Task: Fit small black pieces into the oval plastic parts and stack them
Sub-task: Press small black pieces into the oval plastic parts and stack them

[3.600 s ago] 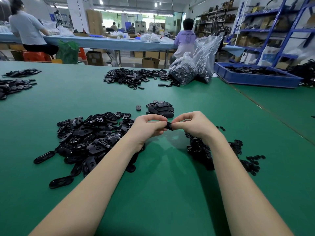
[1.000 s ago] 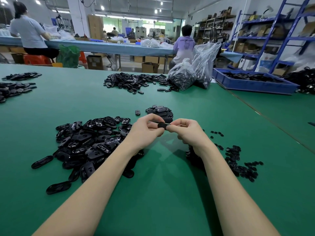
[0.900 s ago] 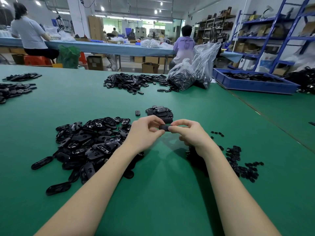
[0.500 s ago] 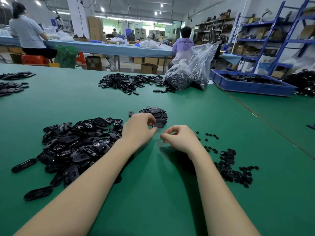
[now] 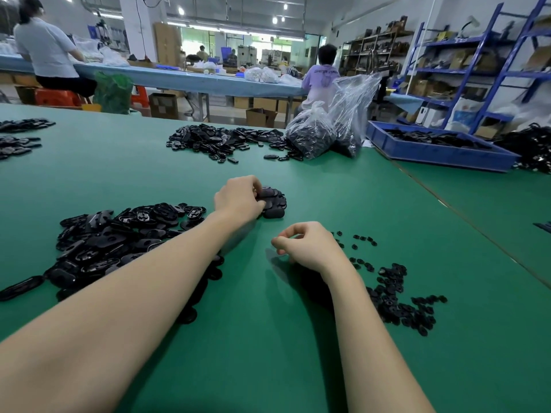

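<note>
My left hand reaches forward to a small stack of black oval parts on the green table. Its curled fingers hold an oval part at the stack's left side, and the fingertips are partly hidden. My right hand hovers nearer to me, its fingers loosely curled with nothing visible in them. A big loose pile of oval parts lies to the left of my left forearm. The small black pieces are scattered to the right of my right wrist.
At the table's far side lie another pile of oval parts, two clear plastic bags of black parts and a blue tray. More parts lie far left. People sit at a bench behind.
Both hands were pinching one oval part together. My left hand has carried it forward to the stack, and my right hand has let go and dropped back toward me.
</note>
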Tool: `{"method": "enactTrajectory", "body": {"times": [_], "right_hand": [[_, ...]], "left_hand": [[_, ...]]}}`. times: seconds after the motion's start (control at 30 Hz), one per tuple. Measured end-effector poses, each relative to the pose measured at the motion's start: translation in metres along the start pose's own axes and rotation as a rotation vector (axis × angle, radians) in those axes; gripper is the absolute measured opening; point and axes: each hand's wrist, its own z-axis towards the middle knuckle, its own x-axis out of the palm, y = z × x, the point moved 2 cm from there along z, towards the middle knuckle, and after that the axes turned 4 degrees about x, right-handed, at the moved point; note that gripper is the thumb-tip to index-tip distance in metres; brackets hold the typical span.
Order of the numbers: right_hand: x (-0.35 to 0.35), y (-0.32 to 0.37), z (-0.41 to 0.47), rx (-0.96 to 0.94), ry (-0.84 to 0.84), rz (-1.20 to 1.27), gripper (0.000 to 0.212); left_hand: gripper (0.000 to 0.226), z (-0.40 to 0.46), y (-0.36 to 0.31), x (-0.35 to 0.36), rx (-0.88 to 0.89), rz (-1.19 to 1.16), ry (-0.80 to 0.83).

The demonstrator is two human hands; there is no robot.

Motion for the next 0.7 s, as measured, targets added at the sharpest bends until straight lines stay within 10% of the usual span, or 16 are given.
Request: {"method": "enactTrajectory", "body": {"times": [0.7], "right_hand": [[0.026,0.037,-0.017,-0.210,0.054,-0.220,0.009]], "left_hand": [[0.010,-0.079,0.043,-0.061,0.020,-0.603,0.149]]}}
